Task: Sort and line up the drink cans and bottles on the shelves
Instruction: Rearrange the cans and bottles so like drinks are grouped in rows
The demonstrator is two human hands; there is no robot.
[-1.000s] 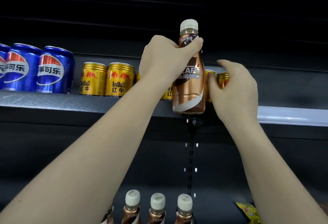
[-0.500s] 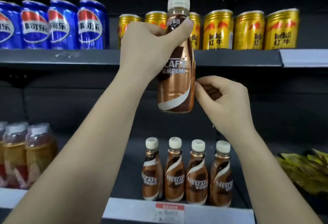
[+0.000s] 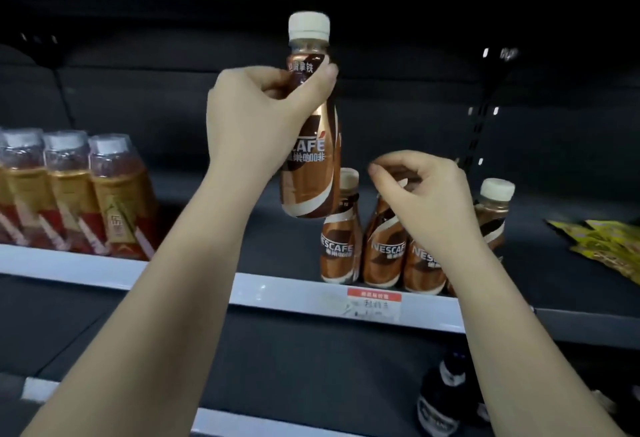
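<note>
My left hand [image 3: 256, 118] grips a brown Nescafe coffee bottle [image 3: 308, 166] with a cream cap by its neck. It hangs upright in the air above the middle shelf [image 3: 242, 293]. Just right of and below it, a row of matching Nescafe bottles [image 3: 339, 249] stands at the shelf's front edge. My right hand [image 3: 426, 194] hovers in front of that row with its fingers curled in and nothing visible in them. It hides the caps of the middle bottles. The rightmost bottle [image 3: 493, 208] shows past my wrist.
Several shrink-wrapped tea bottles [image 3: 114, 194] stand at the left end of the same shelf. Yellow packets [image 3: 609, 246] lie at the right end. A red-and-white price tag [image 3: 374, 303] sits on the rail. A dark bottle [image 3: 443, 398] stands on the shelf below.
My left hand has brought the coffee bottle down from the can shelf to the middle shelf, beside the Nescafe row. My right hand left the gold cans and dropped in front of that row.
</note>
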